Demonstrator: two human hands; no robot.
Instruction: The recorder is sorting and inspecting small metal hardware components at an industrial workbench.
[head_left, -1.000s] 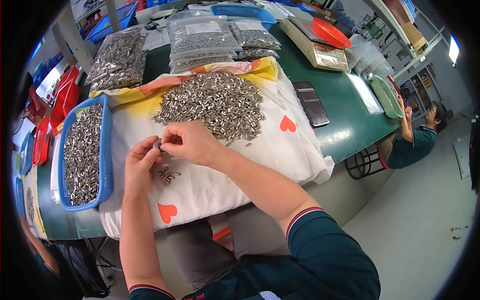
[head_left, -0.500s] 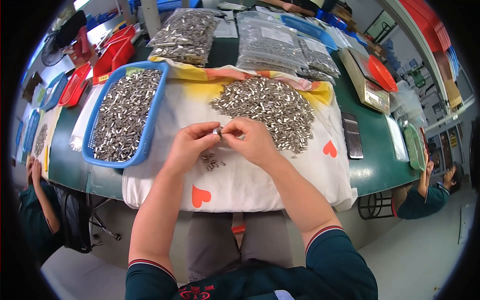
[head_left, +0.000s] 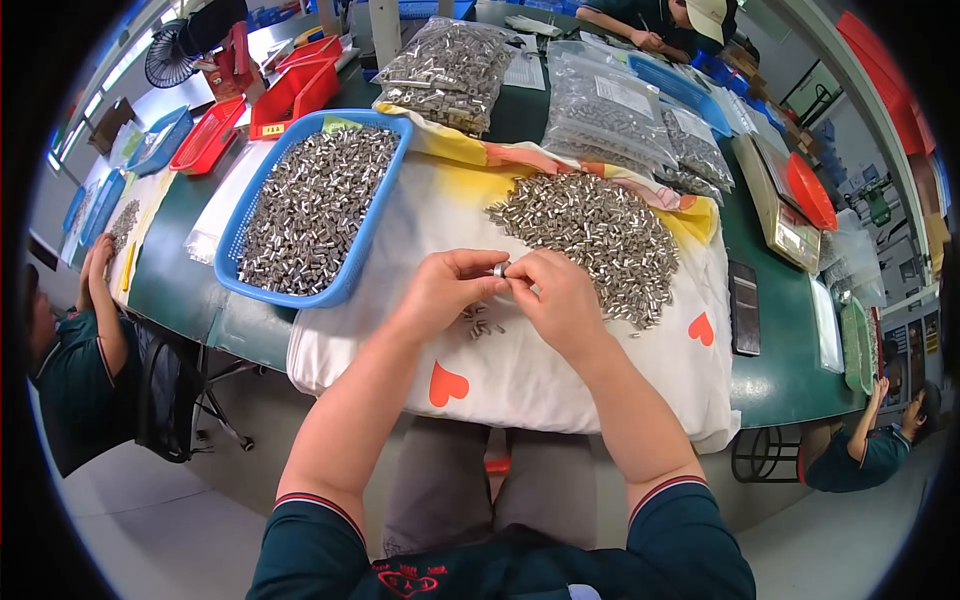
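My left hand [head_left: 446, 287] and my right hand [head_left: 552, 295] meet over the white cloth [head_left: 380, 345]. Between their pinched fingertips is a small shiny metal sleeve [head_left: 499, 269], partly covered by the fingers. Just below the hands lie several loose metal sleeves [head_left: 480, 325]. A big heap of the same short metal sleeves [head_left: 600, 240] spreads on the cloth beyond my right hand. To the left of my left hand stands a blue plastic basket [head_left: 228, 245] filled with sleeves.
Behind the cloth lie a clear bag of metal parts [head_left: 450, 75] and stacked bags [head_left: 605, 105]. A scale [head_left: 790, 235] with a red tray [head_left: 810, 192] stands at right, near a dark phone [head_left: 744, 310]. Red bins [head_left: 295, 95] sit at far left. Co-workers sit on both sides and across.
The whole view has shifted, so the table appears further right and a person across shows more. My hands stay together, pinching the small sleeve.
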